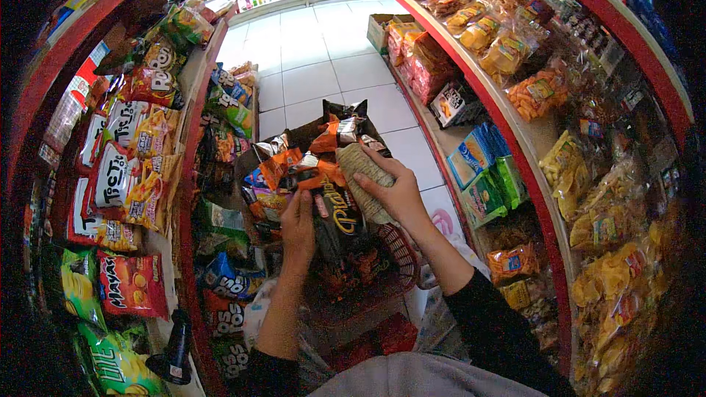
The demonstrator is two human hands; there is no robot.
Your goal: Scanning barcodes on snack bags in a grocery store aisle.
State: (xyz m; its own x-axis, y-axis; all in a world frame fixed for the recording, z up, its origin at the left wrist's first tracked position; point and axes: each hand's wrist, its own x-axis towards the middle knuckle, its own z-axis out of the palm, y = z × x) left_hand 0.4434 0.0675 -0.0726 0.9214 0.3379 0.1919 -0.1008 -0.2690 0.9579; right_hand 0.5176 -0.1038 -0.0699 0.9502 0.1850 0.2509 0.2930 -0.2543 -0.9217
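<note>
In my right hand (398,186) is a folded, ribbed beige-green cloth (361,173), gripped between thumb and fingers. The fingertips of my left hand (298,226) pinch a small orange-and-black snack packet (309,179). Beneath and between the hands lies a black snack bag (348,212) with gold lettering. More orange packets (280,167) and a purple snack packet (267,204) are heaped just beyond the left hand. A red plastic basket (407,262) stands below my right wrist, with dark snack bags in it.
Red-edged shelves flank the aisle: snack bags (132,179) on the left, clear-bagged crackers (502,55) on the right. A black bottle-shaped object (179,342) stands at lower left. White floor tiles (309,66) run ahead to shelves of bottles (265,0).
</note>
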